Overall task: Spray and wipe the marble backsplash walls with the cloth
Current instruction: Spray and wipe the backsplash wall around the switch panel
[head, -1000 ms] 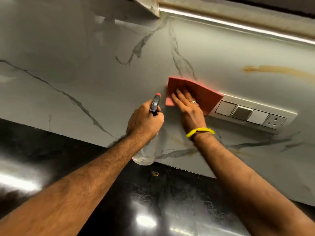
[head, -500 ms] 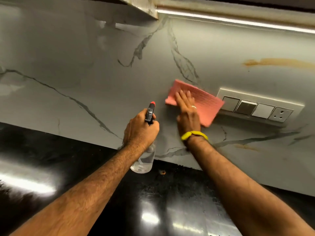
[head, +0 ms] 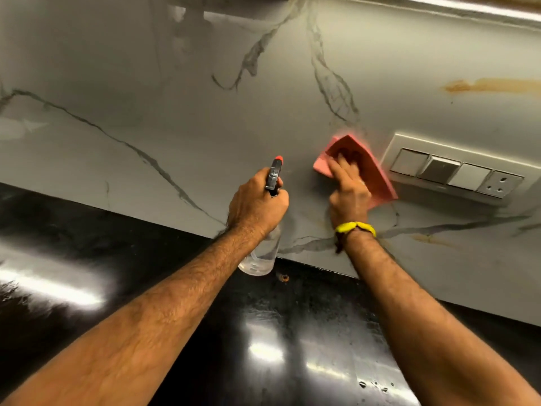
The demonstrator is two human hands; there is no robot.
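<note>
One pink cleaning cloth (head: 377,177) lies flat against the grey-veined marble backsplash wall (head: 175,98), just left of the white switch-and-socket plate (head: 456,171); its right edge reaches almost to the plate's frame. My right hand (head: 348,191) presses on the cloth with the fingers (head: 339,168) stretched out over it, blurred at the tips, so I cannot tell how far they spread. A yellow band (head: 355,227) circles that wrist.

To the left, my left hand (head: 257,205) grips the neck of a clear plastic spray bottle (head: 260,256), fingers wrapped round under its black trigger head (head: 274,177), whose orange nozzle tip (head: 279,158) points at the wall. The bottle's round body hangs below my fist, above the line where the wall meets the counter. The two hands are near each other but apart.

An orange-brown streak (head: 491,85) marks the marble at the far right, above the switch plate, and a fainter one (head: 433,240) sits lower down. Below the wall runs the glossy black stone countertop (head: 87,259), with bright reflections on it and a small brownish speck (head: 284,278) near the bottle's base. A lit strip (head: 468,7) runs along the top edge.
</note>
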